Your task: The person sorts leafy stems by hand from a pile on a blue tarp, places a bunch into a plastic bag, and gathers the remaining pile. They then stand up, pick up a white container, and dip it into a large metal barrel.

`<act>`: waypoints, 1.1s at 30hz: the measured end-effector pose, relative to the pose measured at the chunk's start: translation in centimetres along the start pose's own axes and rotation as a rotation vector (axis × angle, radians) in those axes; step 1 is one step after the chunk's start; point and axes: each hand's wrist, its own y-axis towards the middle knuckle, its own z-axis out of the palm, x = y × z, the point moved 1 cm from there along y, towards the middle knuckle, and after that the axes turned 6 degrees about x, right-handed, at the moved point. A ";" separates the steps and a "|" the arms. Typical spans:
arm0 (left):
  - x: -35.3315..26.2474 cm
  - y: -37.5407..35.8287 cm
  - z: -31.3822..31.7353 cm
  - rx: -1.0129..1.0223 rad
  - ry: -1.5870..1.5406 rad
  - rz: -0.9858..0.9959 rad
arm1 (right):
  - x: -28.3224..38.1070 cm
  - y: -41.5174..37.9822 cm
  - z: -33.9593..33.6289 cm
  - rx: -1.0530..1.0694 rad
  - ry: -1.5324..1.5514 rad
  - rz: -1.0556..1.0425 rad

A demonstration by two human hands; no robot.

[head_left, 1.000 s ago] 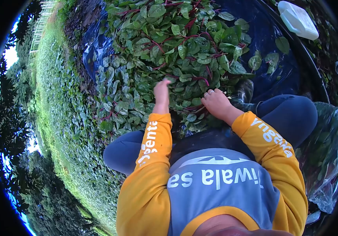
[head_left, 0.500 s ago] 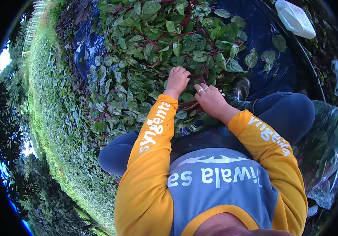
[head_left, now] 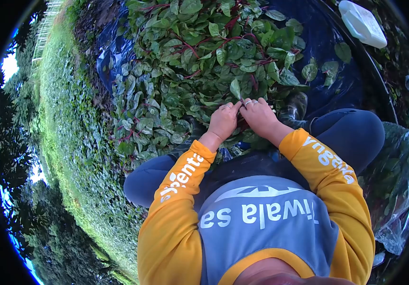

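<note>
My left hand (head_left: pixel 223 121) and my right hand (head_left: pixel 259 117) meet at the fingertips over the near edge of a pile of green leaves with reddish-purple stems (head_left: pixel 199 61). Both hands pinch the base of a small upright leafy sprig (head_left: pixel 235 89), whose pale green leaf points away from me. Fingers partly hide the stem. Rings show on fingers of both hands. Loose leaves lie on the dark blue sheet (head_left: pixel 342 90) to the right of the pile.
My bent knees (head_left: pixel 352 140) flank the near side of the pile. A white plastic container (head_left: pixel 362 23) lies at the upper right. Clear plastic bags (head_left: pixel 397 190) are on the right. Low green plants (head_left: pixel 66 128) and trees stand on the left.
My left hand has moved nearer to me and right, beside my right hand. The hands were apart around a purple stem; now their fingertips meet at a leafy sprig.
</note>
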 end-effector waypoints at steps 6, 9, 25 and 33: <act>1.3 -0.8 1.5 0.039 -0.621 -0.314 | 1.3 0.3 -0.5 -0.046 -0.033 -0.120; 1.9 -0.8 0.9 0.123 -1.302 -0.667 | 1.9 0.3 -1.1 -0.015 -0.083 -0.155; 2.6 -2.1 1.0 -0.218 -0.122 -0.656 | 3.9 -0.4 -0.5 0.074 -0.032 -0.319; 14.0 -0.2 -3.1 -0.506 -0.061 -0.606 | 2.6 -1.1 -1.7 0.051 0.133 -0.351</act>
